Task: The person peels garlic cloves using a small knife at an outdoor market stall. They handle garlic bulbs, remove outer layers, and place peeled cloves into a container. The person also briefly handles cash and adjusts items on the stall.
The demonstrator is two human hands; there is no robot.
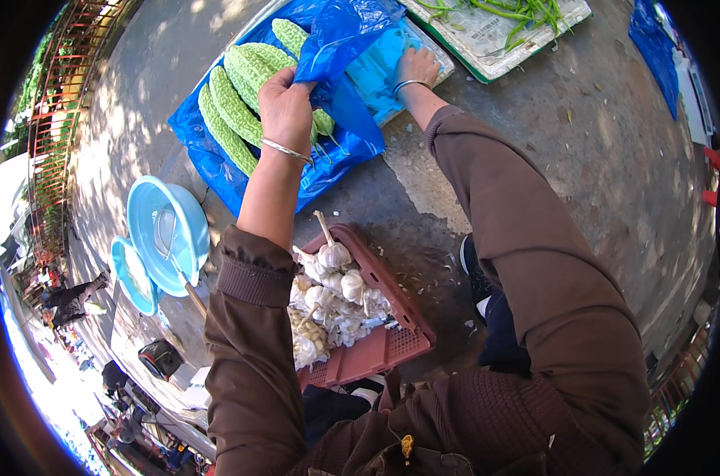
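My left hand (285,110) pinches the edge of a blue plastic sheet (342,53) and holds it up over several pale green bitter melons (235,107). The melons lie side by side on the blue plastic, some partly hidden by my hand and the lifted fold. To the right, my right hand (418,65) rests on light blue plastic bags (377,65) at the end of a white foam board. Its fingertips are partly hidden, so whether they grip a bag cannot be told.
A reddish plastic crate (389,276) of garlic bulbs (335,254) stands near my feet. Two light blue basins (196,226) are at the left, the larger holding a strainer (165,233). Green peppers (523,18) lie on a foam tray (491,44) at the upper right.
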